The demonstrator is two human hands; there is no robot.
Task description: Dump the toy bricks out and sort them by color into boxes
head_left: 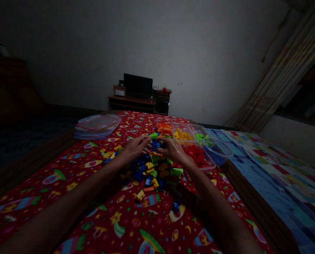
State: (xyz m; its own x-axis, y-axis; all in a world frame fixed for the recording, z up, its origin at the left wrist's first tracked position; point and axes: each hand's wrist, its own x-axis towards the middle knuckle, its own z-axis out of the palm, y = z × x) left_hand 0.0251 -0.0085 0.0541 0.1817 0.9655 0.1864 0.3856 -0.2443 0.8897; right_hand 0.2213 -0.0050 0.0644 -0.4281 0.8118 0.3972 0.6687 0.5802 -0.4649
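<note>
1. Evidently, the plastic building blocks (140, 171) are small, studded and glossy, mostly blue, yellow, green and orange, heaped mid-way along a red space-print sheet (115, 197).
2. Both grips meet over the heap: left hand (133, 150) and right hand (174, 150) face each other with bent fingers, blue pieces (155, 145) between them. Whether either is clamped on a piece or merely near it, I cannot tell.
3. The hands and wrists hide parts of the heap; clear plastic trays (212, 165) crowd its right side, and clear lids (97, 125) are stacked beyond it, leftward.
4. Counted: two hands, one monitor (138, 85), one yellow block (140, 196) and one dark-blue block (176, 205) lying nearer; sorted colours include red, yellow, orange and green. Heaped pieces overlap too much to count.
</note>
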